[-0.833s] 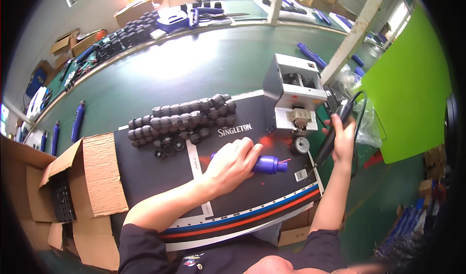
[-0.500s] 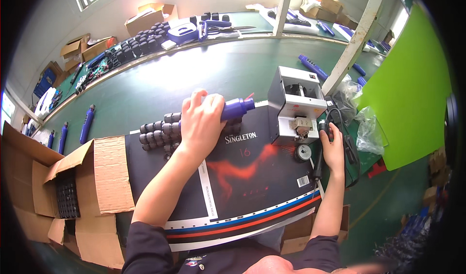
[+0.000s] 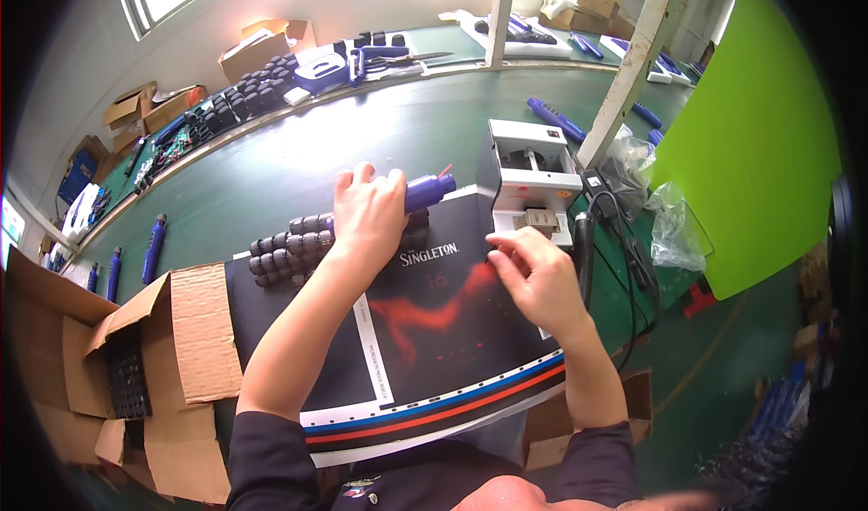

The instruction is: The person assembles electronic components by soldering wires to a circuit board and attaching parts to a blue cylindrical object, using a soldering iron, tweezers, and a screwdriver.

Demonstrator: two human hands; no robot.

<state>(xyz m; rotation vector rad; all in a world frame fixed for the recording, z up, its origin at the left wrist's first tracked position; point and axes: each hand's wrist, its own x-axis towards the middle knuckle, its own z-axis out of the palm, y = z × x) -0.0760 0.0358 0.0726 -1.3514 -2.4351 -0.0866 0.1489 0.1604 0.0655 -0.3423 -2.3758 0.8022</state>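
My left hand (image 3: 369, 214) is wrapped round a blue cylindrical handle (image 3: 429, 193), which lies across a stack of black ribbed cylindrical parts (image 3: 287, 256). A thin red wire (image 3: 445, 170) sticks out of the handle's right end. Over the dark printed mat (image 3: 434, 330), my right hand (image 3: 547, 285) has thumb and forefinger drawn together, with a small dark bit at the fingertips that I cannot make out. Just beyond that hand stands a grey and white bench machine (image 3: 533, 185). To its right is a black cylindrical tool (image 3: 585, 250) with a cable.
An open cardboard box (image 3: 206, 330) with black parts stands at the left. Several blue handles (image 3: 155, 249) lie around the green table. A metal post (image 3: 637, 68), clear plastic bags (image 3: 676, 231) and a green panel (image 3: 750, 149) stand at the right. Black parts line the back shelf (image 3: 253, 90).
My right hand has left the black tool and moved left to in front of the machine, fingers pinched. The left hand still holds the blue handle over the stack. The view has shifted slightly.
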